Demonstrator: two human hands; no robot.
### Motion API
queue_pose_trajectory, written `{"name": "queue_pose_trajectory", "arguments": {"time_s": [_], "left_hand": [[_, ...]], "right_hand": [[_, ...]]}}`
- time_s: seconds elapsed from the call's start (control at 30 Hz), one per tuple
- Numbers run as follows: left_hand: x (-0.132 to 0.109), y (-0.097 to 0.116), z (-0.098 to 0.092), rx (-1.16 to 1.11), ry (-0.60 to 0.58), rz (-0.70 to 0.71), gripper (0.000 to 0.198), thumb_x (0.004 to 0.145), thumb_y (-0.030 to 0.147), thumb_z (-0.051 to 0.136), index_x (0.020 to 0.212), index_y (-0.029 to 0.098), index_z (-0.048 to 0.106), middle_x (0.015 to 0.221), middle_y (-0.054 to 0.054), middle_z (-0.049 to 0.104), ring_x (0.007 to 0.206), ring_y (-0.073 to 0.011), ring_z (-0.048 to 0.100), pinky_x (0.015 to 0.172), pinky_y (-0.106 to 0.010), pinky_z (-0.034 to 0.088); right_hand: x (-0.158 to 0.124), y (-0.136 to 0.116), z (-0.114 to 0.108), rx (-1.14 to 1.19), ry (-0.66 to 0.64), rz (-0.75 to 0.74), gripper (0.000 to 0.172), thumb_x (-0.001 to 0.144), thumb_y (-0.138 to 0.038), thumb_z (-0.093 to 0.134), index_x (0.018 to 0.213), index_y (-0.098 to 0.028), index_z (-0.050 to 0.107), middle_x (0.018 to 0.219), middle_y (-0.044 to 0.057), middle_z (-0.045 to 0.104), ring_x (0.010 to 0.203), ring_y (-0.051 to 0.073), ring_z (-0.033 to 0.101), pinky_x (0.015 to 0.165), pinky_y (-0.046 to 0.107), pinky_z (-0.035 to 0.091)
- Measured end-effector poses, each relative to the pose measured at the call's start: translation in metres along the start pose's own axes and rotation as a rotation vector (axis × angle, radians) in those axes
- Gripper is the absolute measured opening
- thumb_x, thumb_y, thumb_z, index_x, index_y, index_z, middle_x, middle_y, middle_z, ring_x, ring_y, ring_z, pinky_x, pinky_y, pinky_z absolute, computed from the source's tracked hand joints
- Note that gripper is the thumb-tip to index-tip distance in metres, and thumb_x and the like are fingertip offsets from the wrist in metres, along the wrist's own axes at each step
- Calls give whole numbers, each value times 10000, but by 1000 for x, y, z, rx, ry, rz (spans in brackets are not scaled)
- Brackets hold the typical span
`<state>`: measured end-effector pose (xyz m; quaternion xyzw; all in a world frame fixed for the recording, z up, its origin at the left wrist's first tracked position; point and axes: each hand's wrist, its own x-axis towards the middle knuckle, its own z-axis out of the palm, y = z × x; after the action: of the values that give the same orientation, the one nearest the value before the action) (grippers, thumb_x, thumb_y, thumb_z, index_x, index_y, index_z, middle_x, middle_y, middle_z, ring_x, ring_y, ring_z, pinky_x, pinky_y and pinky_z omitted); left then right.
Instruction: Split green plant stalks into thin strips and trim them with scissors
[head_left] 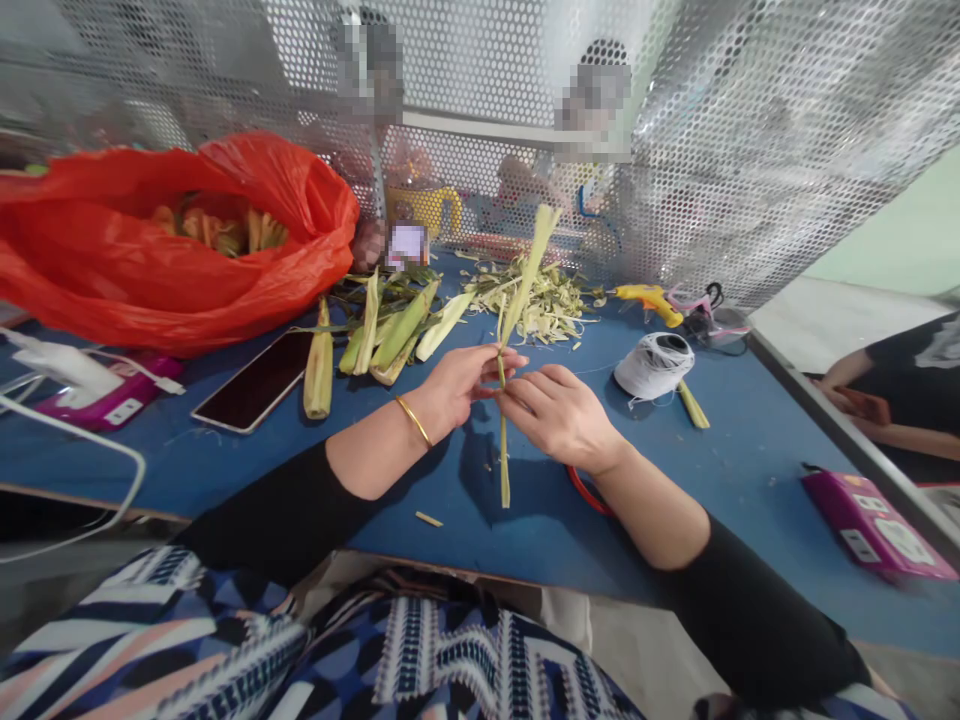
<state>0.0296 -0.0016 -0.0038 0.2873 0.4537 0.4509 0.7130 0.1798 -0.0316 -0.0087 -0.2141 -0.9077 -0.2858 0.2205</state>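
Note:
A pale green corn husk bundle (528, 272) stands nearly upright over the middle of the blue table, fanned at the top and narrow where it is gripped. My left hand (456, 388) is closed around its narrow middle. Just below, the fingers of my right hand (561, 412) pinch at the same spot, and the husk's lower end hangs beneath them. Whether thread lies between those fingers is too fine to make out. A cone of white thread (637, 370) stands to the right, with a faint strand leading towards my hands. Several corn husks (405, 325) lie beyond my left hand.
Shredded husk (551, 305) is heaped at the back, near a perforated metal screen (480, 60). On the left are a red plastic bag (300, 210), a phone (255, 385) and a purple power strip (112, 395). A yellow glue gun (651, 300) and a purple socket block (877, 520) lie right.

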Motion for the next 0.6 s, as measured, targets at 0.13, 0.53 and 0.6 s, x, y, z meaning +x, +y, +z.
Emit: {"name": "queue_pose_trajectory", "arguments": {"time_s": [0.13,0.53,0.6], "left_hand": [[-2,1,1,89,79,105,159,821,203,597,704,146,688,780,-66,745,634,-100,626,481,-189,290],[-7,-6,10,-17,34,86,182,807,161,608,628,135,621,526,-4,607,481,-90,555,446,-195,345],[-9,-9,12,14,30,93,181,793,171,623,616,144,609,500,1,588,477,-95,554,413,-198,278]], "right_hand": [[1,0,0,-47,23,-18,291,951,-108,414,781,-194,633,699,21,622,667,152,503,707,321,371],[7,-7,-3,826,276,922,114,830,-330,622,883,-231,637,771,11,667,720,170,602,710,310,467],[8,-8,-4,875,345,1007,124,819,-358,637,845,-237,643,756,7,655,712,172,593,704,312,470]]}}
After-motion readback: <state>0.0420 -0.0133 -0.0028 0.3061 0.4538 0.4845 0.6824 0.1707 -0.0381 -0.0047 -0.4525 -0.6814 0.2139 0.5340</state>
